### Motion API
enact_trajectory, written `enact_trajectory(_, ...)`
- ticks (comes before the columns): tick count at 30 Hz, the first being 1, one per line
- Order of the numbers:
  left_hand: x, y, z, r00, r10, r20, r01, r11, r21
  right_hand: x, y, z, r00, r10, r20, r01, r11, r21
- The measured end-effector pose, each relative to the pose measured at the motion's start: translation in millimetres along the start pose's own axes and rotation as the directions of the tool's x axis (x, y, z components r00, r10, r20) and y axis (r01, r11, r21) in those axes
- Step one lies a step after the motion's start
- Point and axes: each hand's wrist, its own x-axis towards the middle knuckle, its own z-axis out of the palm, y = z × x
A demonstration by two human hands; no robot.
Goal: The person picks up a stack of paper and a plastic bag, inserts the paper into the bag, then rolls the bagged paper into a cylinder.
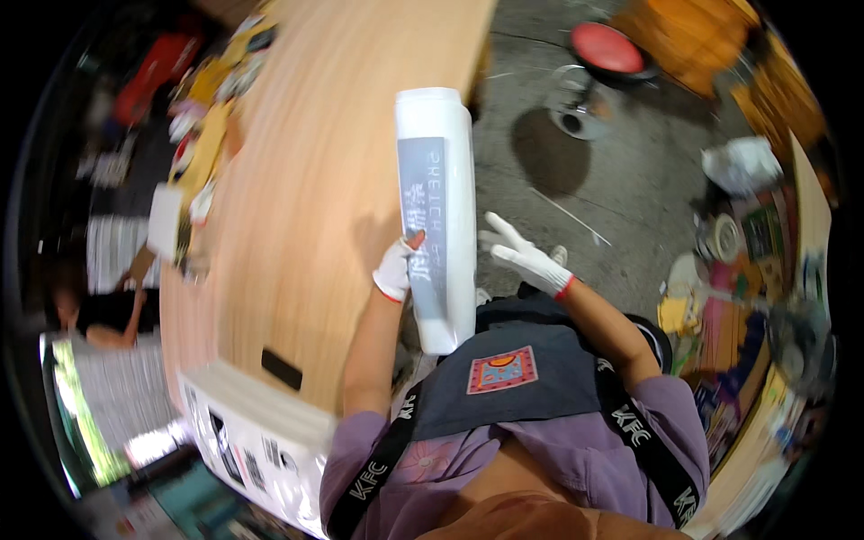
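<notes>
A long white pack of sketch paper (459, 216) with a blue-grey printed panel stands tilted at the right edge of the wooden table (306, 180), partly over the floor. My left hand (396, 267), in a white glove with a bare thumb or fingertip, grips its left side; the fingers behind it are hidden. To the right of the pack, my right hand (531, 258) hangs apart from it. That gloved hand has its fingers spread and nothing in it.
A dark phone-like slab (282, 369) lies on the table near a large plastic-wrapped white pack (261, 441). Clutter lines the far left edge. A red round stool (607, 49) stands on the grey floor. Cardboard and bags crowd the right. Another person (117, 315) is at far left.
</notes>
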Motion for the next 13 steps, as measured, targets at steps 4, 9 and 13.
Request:
enact_trajectory(4,93.6,-61.8,75.0,0.902,-0.397,0.168,0.42,0.896,-0.14,-10.2,-26.8,-55.8,0.982,-0.181,-0.046,0.184,0.898,0.399)
enact_trajectory(9,190.2,-99.7,218.5,0.987,-0.05,0.155,-0.118,0.44,0.89,-60.6,-56.6,-183.3,0.894,-0.256,-0.368,0.425,0.745,0.514)
enact_trajectory(13,245.1,-132.3,326.3,0.958,0.164,0.235,-0.226,-0.07,0.972,-99.4,-80.6,-274.8,0.741,-0.188,-0.644,0.563,0.697,0.444)
